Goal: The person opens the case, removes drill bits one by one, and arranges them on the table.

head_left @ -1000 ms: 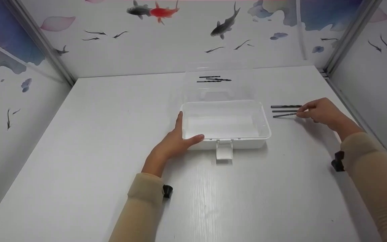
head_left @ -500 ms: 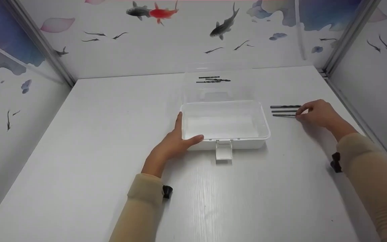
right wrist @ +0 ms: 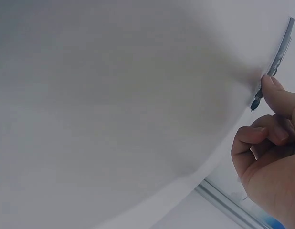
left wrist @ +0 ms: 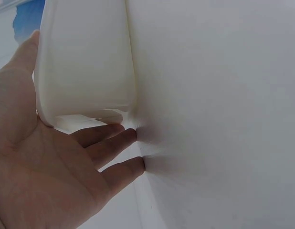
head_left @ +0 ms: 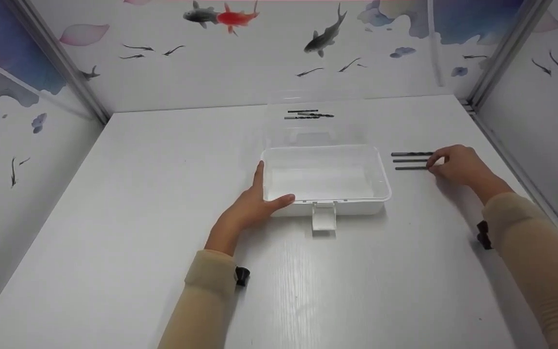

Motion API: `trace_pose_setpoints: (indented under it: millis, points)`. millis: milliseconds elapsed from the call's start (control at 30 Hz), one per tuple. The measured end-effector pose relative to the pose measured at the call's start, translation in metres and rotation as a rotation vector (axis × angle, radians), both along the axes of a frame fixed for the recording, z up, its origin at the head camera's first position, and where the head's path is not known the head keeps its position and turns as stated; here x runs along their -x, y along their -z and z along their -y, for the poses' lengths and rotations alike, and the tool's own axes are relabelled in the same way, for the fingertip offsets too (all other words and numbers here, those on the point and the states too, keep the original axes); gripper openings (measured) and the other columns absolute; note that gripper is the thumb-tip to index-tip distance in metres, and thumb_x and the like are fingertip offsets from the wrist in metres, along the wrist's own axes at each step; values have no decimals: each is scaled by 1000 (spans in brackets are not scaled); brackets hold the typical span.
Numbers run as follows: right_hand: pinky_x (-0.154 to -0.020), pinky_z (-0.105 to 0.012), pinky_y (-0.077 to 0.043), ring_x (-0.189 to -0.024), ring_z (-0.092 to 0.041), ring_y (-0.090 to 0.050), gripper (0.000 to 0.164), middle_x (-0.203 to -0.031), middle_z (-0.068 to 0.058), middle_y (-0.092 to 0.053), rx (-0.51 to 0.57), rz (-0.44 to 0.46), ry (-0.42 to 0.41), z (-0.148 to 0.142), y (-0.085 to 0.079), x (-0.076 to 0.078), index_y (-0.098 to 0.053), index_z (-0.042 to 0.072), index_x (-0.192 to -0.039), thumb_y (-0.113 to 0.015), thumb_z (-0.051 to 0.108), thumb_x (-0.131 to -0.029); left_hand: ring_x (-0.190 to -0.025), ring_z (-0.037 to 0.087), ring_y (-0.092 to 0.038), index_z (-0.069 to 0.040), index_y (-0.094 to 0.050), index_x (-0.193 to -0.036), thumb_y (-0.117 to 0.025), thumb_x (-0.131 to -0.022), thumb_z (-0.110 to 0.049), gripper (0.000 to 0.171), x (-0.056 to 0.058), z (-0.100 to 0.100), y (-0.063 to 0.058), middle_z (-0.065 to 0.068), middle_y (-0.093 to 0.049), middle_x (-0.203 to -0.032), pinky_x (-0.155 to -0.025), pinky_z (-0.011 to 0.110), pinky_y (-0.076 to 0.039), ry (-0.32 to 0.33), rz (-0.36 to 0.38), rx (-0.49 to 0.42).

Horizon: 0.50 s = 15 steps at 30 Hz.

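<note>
A white plastic box (head_left: 351, 208) stands with its clear lid (head_left: 279, 134) swung back and nothing inside. My left hand (head_left: 247, 206) braces its front left corner, thumb along the front rim, fingers straight down the left side; in the left wrist view some fingertips (left wrist: 133, 164) touch the table. Three dark drill bits lie side by side right of the box: a rear one (head_left: 410, 154), a middle one (head_left: 409, 160) and a front one (head_left: 410, 168). At their right ends, my right hand (head_left: 463, 165) pinches the front drill bit, thumb near its fluted tip, which the hand hides in the head view.
Several more drill bits (head_left: 308, 115) show through the clear lid at the back of the white table (head_left: 129, 218). The front latch (head_left: 324, 220) hangs down toward the table. Printed panels (head_left: 240, 77) wall in the back and sides.
The front drill bit has turned from slanting to nearly parallel with the other two, moved by my right hand. My left hand and the box have stayed put.
</note>
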State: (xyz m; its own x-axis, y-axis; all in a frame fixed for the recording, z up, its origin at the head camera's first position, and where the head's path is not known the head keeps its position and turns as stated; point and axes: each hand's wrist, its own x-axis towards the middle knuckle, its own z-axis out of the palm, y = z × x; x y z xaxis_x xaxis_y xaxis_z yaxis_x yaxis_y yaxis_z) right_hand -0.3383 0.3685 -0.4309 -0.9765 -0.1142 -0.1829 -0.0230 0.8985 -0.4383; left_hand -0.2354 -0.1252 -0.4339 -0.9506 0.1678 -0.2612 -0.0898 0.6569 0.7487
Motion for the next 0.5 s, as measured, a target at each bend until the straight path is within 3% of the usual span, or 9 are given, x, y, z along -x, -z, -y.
trace_pose_setpoints:
  millis: [300,500]
  points:
    - [-69,-35,-45,-90,-32,-53,26,-105,-23,-60,-7,-15,-15,0,0,1,-74,3,-122,-63,16,-103,-161,35,-33,-31,18,-170,-73,-90,-70,127,0,1,0,16,-19,-179,-131,54,-29,5,0,-7]
    - [-70,-35,-45,-94,-35,-54,29,-111,-26,-59,-9,-15,-5,0,-1,0,-74,2,-124,-65,20,-103,-154,35,-43,-28,17,-171,-73,-90,-70,128,0,2,1,19,-27,-176,-128,53,-34,13,-10,-11]
